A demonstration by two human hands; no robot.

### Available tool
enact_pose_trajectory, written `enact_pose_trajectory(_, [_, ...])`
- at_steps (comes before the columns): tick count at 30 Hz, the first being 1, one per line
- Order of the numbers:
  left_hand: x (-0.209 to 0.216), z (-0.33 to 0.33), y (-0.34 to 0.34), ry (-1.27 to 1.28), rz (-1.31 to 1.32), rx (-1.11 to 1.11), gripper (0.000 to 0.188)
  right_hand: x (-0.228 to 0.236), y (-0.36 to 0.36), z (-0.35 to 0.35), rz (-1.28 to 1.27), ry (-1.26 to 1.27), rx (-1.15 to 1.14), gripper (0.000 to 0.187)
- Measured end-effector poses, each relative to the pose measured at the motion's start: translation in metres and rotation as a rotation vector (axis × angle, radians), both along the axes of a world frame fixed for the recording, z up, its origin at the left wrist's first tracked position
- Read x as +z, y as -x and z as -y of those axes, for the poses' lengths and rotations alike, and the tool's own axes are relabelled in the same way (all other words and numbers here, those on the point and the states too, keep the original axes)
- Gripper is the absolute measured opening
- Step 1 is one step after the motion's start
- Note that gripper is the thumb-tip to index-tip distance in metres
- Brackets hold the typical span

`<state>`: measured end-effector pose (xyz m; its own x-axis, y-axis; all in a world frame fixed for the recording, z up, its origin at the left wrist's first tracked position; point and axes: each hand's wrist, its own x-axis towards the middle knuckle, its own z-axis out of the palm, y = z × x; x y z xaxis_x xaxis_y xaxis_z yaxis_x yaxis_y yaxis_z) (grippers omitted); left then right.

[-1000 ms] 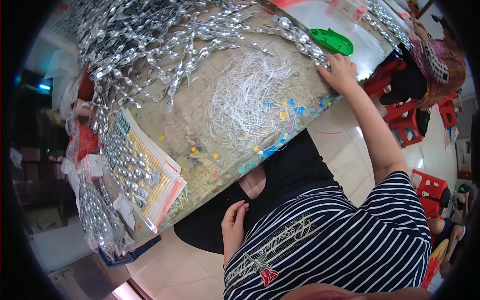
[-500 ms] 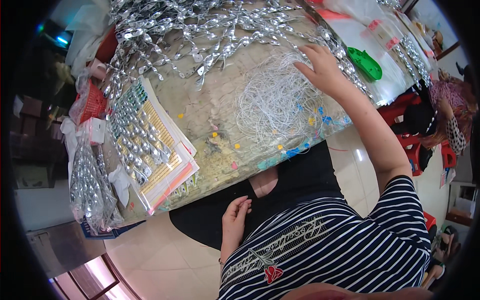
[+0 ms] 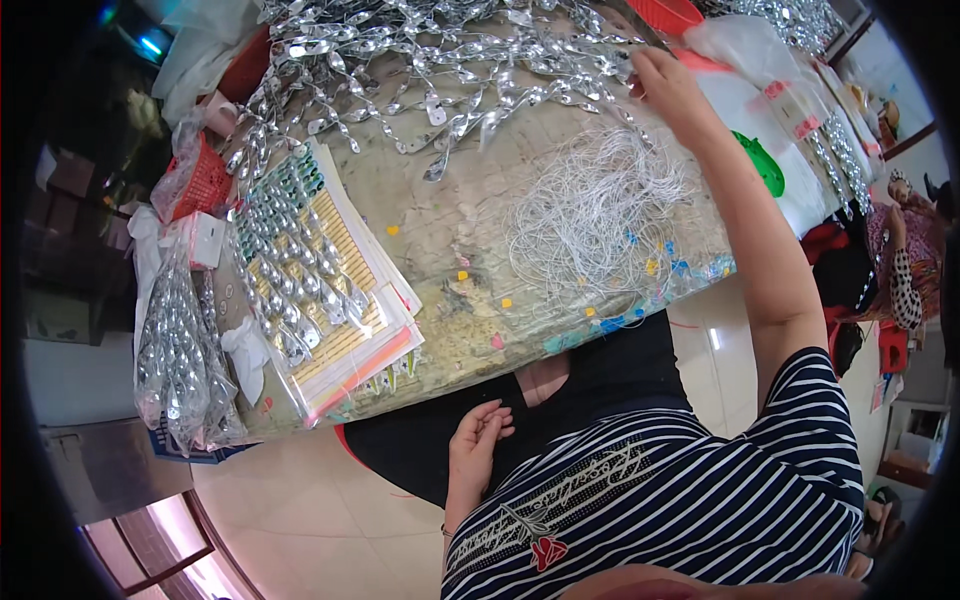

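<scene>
My right hand point(image 3: 668, 88) reaches over the far right part of the table. Its fingertips are closed at the edge of the silver twisted strands point(image 3: 530, 75), pinching one there. Below that forearm lies a loose tangle of thin clear-white cord point(image 3: 590, 215). My left hand point(image 3: 478, 447) hangs over my lap, just off the table's front edge. Its thumb and fingers are curled together, and anything held between them is too small to make out.
Silver twisted pieces lie on a gold-striped sheet stack point(image 3: 340, 235) at the left. Beside it are a red basket point(image 3: 200, 180), a white box point(image 3: 204, 240) and a bag of silver pieces point(image 3: 185, 350). A green scoop-like dish point(image 3: 762, 165) is at right. Another person point(image 3: 905, 260) sits beyond.
My right hand has moved farther away, from above the cord tangle to the silver strands, and its spread fingers have closed. The whole view has shifted slightly. My left hand stays over my lap.
</scene>
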<state>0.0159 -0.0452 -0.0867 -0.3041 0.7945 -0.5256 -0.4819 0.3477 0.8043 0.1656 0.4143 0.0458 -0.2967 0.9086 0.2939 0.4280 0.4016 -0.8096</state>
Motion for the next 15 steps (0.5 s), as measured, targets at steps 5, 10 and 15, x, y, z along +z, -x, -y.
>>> enact_pose_trajectory(5, [-0.002, -0.001, -0.003, -0.017, -0.025, -0.004, 0.025, 0.023, -0.028, 0.027, 0.147, -0.105, 0.033, 0.027])
enact_pose_trajectory(10, [-0.002, 0.004, -0.009, -0.036, -0.074, 0.001, 0.025, 0.040, -0.045, 0.051, 0.241, -0.229, -0.047, 0.027])
enact_pose_trajectory(15, [0.006, 0.006, -0.015, -0.033, -0.138, 0.060, 0.022, 0.069, -0.062, 0.087, -0.154, -0.143, -0.037, 0.025])
